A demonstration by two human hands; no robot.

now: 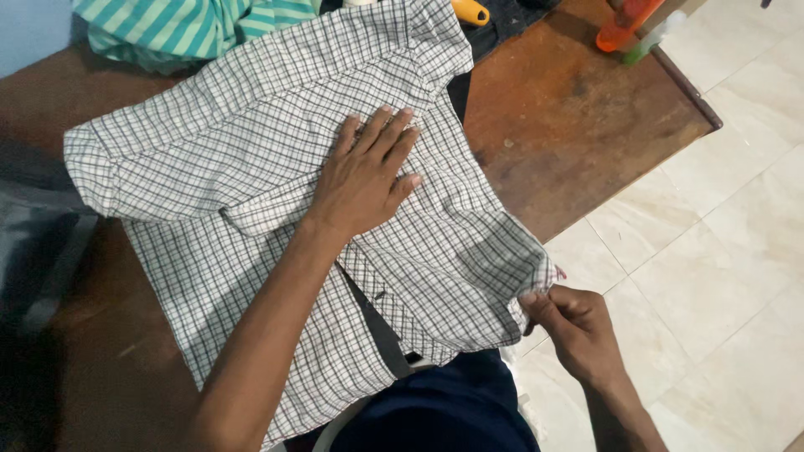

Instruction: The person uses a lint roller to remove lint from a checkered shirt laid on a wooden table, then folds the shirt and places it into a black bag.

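A white shirt with a fine dark check [209, 184] lies spread on a brown wooden table [569, 117], its collar toward the far side. My left hand [364, 176] lies flat on the middle of the shirt, fingers together, pressing the cloth down. My right hand [574, 322] is off the table's near right edge and pinches the shirt's lower right corner between thumb and fingers, pulling it taut.
A teal striped garment [184, 29] lies at the back left. A yellow object [471, 12] and dark cloth sit behind the collar. An orange bottle [624, 25] lies near the table's far right corner. A pale tiled floor [729, 218] is on the right. Grey cloth [33, 243] lies at the left.
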